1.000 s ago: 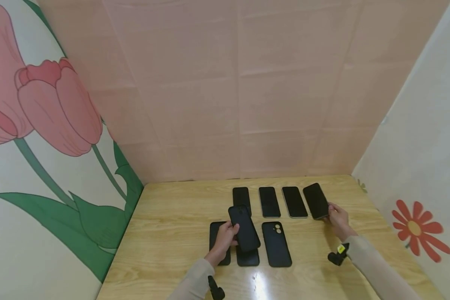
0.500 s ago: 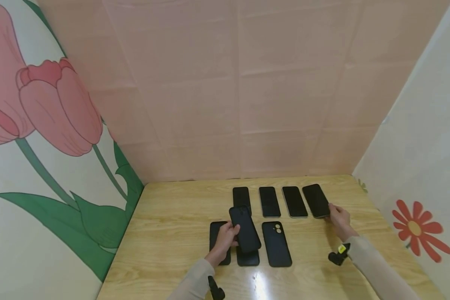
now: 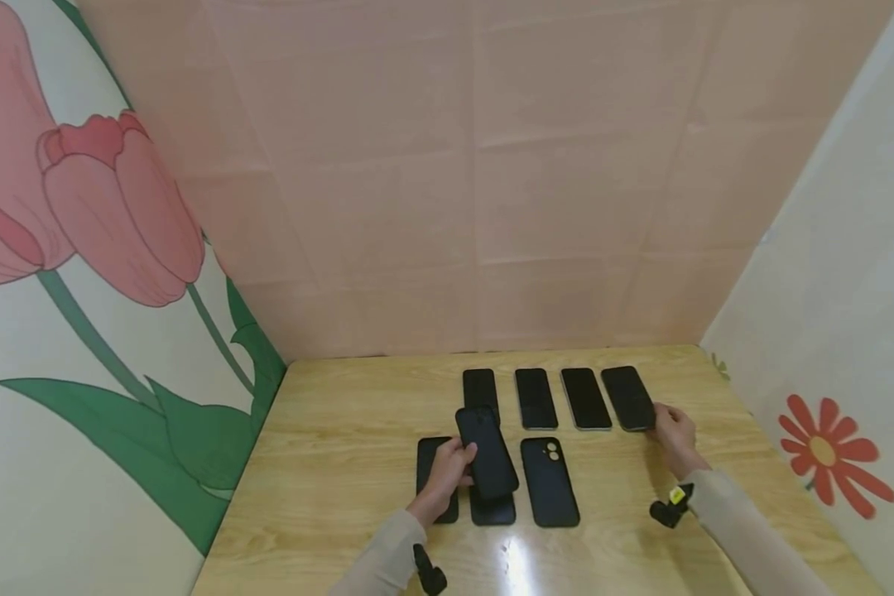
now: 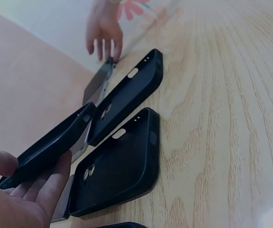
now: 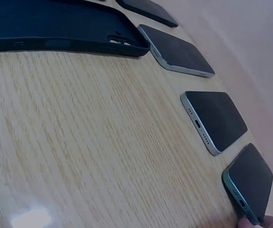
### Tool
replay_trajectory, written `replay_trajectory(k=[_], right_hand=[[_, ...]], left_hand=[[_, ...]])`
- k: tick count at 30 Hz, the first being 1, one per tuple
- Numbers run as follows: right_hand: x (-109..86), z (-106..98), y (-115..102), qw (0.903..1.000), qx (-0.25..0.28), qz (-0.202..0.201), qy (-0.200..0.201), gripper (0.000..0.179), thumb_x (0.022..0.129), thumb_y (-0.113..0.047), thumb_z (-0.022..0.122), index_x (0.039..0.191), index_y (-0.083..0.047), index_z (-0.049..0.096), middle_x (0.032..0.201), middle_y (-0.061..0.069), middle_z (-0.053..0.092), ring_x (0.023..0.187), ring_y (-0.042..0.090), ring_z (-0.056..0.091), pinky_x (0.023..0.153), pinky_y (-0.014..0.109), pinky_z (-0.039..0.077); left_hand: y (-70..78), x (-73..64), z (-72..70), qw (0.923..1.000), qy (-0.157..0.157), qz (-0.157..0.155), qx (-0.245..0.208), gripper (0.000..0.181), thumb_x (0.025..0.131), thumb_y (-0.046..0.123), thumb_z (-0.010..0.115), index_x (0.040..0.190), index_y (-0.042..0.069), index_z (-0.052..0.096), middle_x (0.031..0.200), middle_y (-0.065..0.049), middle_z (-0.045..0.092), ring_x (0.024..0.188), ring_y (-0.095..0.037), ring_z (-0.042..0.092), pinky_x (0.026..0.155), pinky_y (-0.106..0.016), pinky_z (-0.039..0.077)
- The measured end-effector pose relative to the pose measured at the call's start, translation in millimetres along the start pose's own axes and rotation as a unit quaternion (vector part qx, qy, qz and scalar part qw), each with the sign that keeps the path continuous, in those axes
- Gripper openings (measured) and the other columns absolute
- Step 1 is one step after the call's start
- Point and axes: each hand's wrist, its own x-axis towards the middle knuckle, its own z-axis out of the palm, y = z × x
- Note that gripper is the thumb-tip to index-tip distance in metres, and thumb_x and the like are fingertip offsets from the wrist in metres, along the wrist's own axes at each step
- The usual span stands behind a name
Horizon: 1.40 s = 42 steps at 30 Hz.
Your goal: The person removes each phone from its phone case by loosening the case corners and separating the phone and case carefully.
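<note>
My left hand [image 3: 445, 473] grips a black phone case [image 3: 492, 455] by its left side, thumb over the edge and fingers beneath. The case is tilted above the table, hollow side up. Under it, a second case [image 3: 494, 511] lies partly hidden. To its right, another case [image 3: 550, 484] with camera cutouts lies flat; a dark case [image 3: 425, 459] sits behind the left hand. At the back right, my right hand [image 3: 674, 434] pinches the near right corner of a dark-screened phone [image 3: 627, 399]. In the right wrist view this phone [image 5: 250, 183] shows a greenish frame and a shadow under its near edge.
Along the back of the wooden table [image 3: 328, 463] lie more phones, screens up: a left one [image 3: 480, 387] partly covered by the held case, a middle one [image 3: 536, 399] and a right one [image 3: 585, 399]. A pink wall covering [image 3: 447, 207] rises behind the table.
The phone in my right hand has come down slightly and lies a little straighter and flatter. My left hand and its case have barely moved.
</note>
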Motion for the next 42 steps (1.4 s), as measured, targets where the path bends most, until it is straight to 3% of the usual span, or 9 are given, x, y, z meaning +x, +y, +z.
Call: replay_trajectory(k=[5, 12, 21, 27, 31, 34, 37, 39, 42], right_hand=[[-1.0, 1, -4, 0.9997, -0.017, 0.009, 0.018, 0.064, 0.101, -0.036, 0.039, 0.151, 0.003, 0.031, 0.141, 0.021, 0.039, 0.115, 0.027, 0.047, 0.092, 0.031, 0.046], [-3.3, -1, -8, 0.9991, -0.038, 0.017, 0.007, 0.064, 0.102, -0.038, 0.031, 0.155, -0.003, 0.024, 0.157, 0.024, 0.024, 0.138, 0.038, 0.03, 0.109, 0.048, 0.032], [-9.5, -3, -12, 0.9981, -0.061, 0.001, 0.003, 0.062, 0.103, -0.036, 0.029, 0.154, 0.0, 0.025, 0.157, 0.026, 0.022, 0.142, 0.043, 0.024, 0.113, 0.053, 0.026], [-12.7, -2, -10, 0.9944, -0.101, -0.024, 0.019, 0.057, 0.104, -0.031, 0.028, 0.151, 0.001, 0.034, 0.153, 0.027, 0.03, 0.139, 0.045, 0.029, 0.112, 0.053, 0.028], [-13.8, -1, -9, 0.9927, -0.108, -0.033, 0.043, 0.055, 0.104, -0.03, 0.029, 0.146, 0.003, 0.04, 0.148, 0.029, 0.036, 0.134, 0.044, 0.035, 0.107, 0.051, 0.034], [-15.6, 0, -9, 0.9951, -0.079, -0.029, 0.052, 0.048, 0.104, -0.026, 0.033, 0.138, 0.005, 0.047, 0.129, 0.024, 0.054, 0.113, 0.034, 0.053, 0.09, 0.039, 0.048], [-19.1, 0, -8, 0.9995, -0.013, -0.022, 0.018, 0.037, 0.105, -0.018, 0.035, 0.128, 0.007, 0.05, 0.096, 0.007, 0.064, 0.082, 0.015, 0.06, 0.07, 0.027, 0.052], [-22.0, -1, -9, 0.9993, 0.032, -0.014, -0.015, 0.032, 0.106, -0.014, 0.036, 0.125, 0.007, 0.049, 0.081, -0.001, 0.064, 0.07, 0.009, 0.061, 0.067, 0.027, 0.056], [-26.3, -1, -10, 0.9973, 0.054, -0.011, -0.049, 0.032, 0.107, -0.013, 0.036, 0.127, 0.009, 0.047, 0.075, -0.007, 0.064, 0.067, 0.006, 0.062, 0.069, 0.028, 0.057]], left_hand=[[0.2, 1.3, -1.2, 1.0, -0.003, -0.002, 0.001, 0.026, 0.104, 0.018, 0.051, 0.11, -0.005, 0.061, 0.091, -0.01, 0.067, 0.079, -0.02, 0.065, 0.076, -0.046, 0.057], [0.2, 0.3, -2.6, 0.9999, -0.014, -0.002, -0.004, 0.026, 0.104, 0.018, 0.05, 0.112, -0.005, 0.06, 0.095, -0.011, 0.066, 0.085, -0.024, 0.066, 0.078, -0.047, 0.056], [-3.6, 1.7, 1.7, 0.9997, -0.021, 0.007, 0.011, 0.027, 0.103, 0.024, 0.053, 0.108, -0.003, 0.06, 0.105, -0.011, 0.057, 0.085, -0.022, 0.063, 0.075, -0.043, 0.056], [-7.5, 4.7, 11.5, 0.9994, -0.034, 0.006, -0.003, 0.03, 0.103, 0.021, 0.053, 0.118, -0.004, 0.061, 0.098, -0.009, 0.068, 0.084, -0.02, 0.068, 0.073, -0.041, 0.058], [-8.5, 6.6, 19.2, 0.9996, -0.029, -0.002, 0.0, 0.028, 0.102, 0.02, 0.055, 0.115, -0.003, 0.062, 0.092, -0.007, 0.067, 0.08, -0.019, 0.066, 0.07, -0.039, 0.058], [-8.9, 7.7, 25.0, 0.9996, -0.028, -0.004, 0.002, 0.025, 0.101, 0.02, 0.057, 0.112, -0.002, 0.061, 0.09, -0.006, 0.065, 0.076, -0.017, 0.063, 0.067, -0.038, 0.058], [-8.2, 8.4, 30.3, 0.9995, -0.03, -0.007, -0.002, 0.023, 0.101, 0.019, 0.058, 0.111, -0.001, 0.062, 0.088, -0.006, 0.066, 0.075, -0.017, 0.064, 0.067, -0.038, 0.058], [-6.5, 8.4, 34.1, 0.9993, -0.035, -0.008, -0.002, 0.024, 0.101, 0.02, 0.058, 0.112, -0.001, 0.063, 0.089, -0.005, 0.067, 0.076, -0.017, 0.065, 0.067, -0.039, 0.058], [-4.1, 8.9, 41.9, 0.9986, -0.052, -0.003, -0.001, 0.025, 0.1, 0.021, 0.059, 0.113, 0.0, 0.063, 0.092, -0.006, 0.069, 0.079, -0.018, 0.066, 0.069, -0.04, 0.058]])
